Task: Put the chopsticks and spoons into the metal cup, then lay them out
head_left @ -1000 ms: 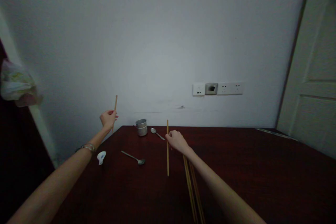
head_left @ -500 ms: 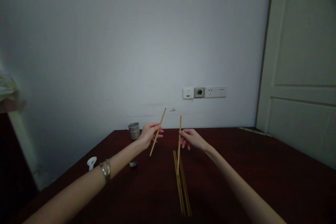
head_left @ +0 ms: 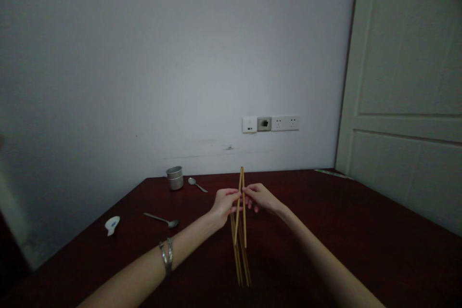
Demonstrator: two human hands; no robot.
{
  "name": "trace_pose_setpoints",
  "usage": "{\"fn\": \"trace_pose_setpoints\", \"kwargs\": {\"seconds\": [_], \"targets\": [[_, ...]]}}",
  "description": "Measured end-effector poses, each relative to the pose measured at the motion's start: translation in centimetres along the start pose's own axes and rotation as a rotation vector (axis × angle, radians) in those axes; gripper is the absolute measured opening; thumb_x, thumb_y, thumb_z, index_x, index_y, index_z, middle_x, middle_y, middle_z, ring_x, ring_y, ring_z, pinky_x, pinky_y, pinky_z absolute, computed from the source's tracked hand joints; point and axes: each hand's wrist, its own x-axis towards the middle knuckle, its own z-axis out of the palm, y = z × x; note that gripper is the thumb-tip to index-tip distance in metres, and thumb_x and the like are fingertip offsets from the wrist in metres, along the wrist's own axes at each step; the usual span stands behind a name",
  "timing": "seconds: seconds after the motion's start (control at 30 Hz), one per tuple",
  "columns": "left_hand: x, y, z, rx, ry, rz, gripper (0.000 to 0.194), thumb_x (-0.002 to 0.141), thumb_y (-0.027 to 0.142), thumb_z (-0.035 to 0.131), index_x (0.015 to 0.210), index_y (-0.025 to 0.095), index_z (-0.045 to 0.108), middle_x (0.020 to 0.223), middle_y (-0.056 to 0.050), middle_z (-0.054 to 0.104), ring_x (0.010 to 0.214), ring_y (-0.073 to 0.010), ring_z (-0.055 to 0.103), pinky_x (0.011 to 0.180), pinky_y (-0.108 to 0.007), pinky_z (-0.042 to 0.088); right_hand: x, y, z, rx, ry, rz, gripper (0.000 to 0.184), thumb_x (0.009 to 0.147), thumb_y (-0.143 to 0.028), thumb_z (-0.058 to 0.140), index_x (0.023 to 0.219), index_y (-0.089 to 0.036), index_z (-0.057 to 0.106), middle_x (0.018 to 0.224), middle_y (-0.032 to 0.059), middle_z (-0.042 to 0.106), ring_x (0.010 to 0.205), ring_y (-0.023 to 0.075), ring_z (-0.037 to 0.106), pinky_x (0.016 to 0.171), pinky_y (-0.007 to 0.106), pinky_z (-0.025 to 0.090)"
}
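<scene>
My left hand (head_left: 226,202) pinches one wooden chopstick (head_left: 237,224), which slants with its upper end away from me. Close beside it, my right hand (head_left: 260,197) grips another chopstick (head_left: 244,226) near its middle. The upper ends of the two held sticks meet in front of the wall, while their lower ends stand slightly apart. Beneath them, several more chopsticks (head_left: 238,269) lie lengthwise on the dark red table (head_left: 306,240). My hands and the held sticks partly cover that group.
To the left stand a metal cup (head_left: 175,178), a metal spoon (head_left: 197,185), a second spoon (head_left: 172,224) and a white ceramic spoon (head_left: 112,224). A thin strip (head_left: 332,173) lies at the back right edge. Sockets (head_left: 285,123) are on the wall behind.
My left hand has moved right with its chopstick, bringing it against the one in my right hand. Both spoons on the left now show fully. The view has shifted slightly right.
</scene>
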Motion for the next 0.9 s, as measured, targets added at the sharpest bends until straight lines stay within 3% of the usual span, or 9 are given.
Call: {"fn": "trace_pose_setpoints", "kwargs": {"seconds": [0.33, 0.63, 0.9], "targets": [[0.3, -1.2, 0.6, -0.042, -0.004, 0.007, 0.002, 0.074, 0.008, 0.056, 0.073, 0.009, 0.057, 0.06, -0.005, 0.059, 0.056, -0.0138, 0.059, 0.06, -0.034, 0.053, -0.2, 0.0, 0.1, -0.007, 0.028, 0.009, 0.035, 0.077, -0.044, 0.051, 0.063, -0.012, 0.052, 0.052, -0.0019, 0.052, 0.038, 0.004, 0.047, 0.027, 0.012, 0.036], [0.6, -2.0, 0.1, -0.043, -0.013, -0.019, 0.003, 0.07, 0.009, 0.061, 0.069, 0.009, 0.058, 0.06, -0.007, 0.061, 0.057, -0.0151, 0.06, 0.06, -0.033, 0.052, -0.5, 0.2, 0.3, -0.005, 0.026, 0.078, 0.031, 0.08, -0.035, 0.049, 0.06, -0.012, 0.052, 0.049, -0.0025, 0.051, 0.038, 0.0038, 0.047, 0.028, 0.011, 0.038], [0.4, -1.6, -0.4, 0.058, -0.077, -0.033, 0.006, 0.07, 0.011, 0.06, 0.074, 0.007, 0.063, 0.071, -0.012, 0.066, 0.066, -0.0164, 0.064, 0.056, -0.023, 0.047, -0.6, -0.1, 0.2, -0.17, 0.081, 0.073, 0.032, 0.076, -0.038, 0.054, 0.058, -0.012, 0.054, 0.044, -0.0028, 0.05, 0.035, 0.0045, 0.045, 0.029, 0.014, 0.042]]}}
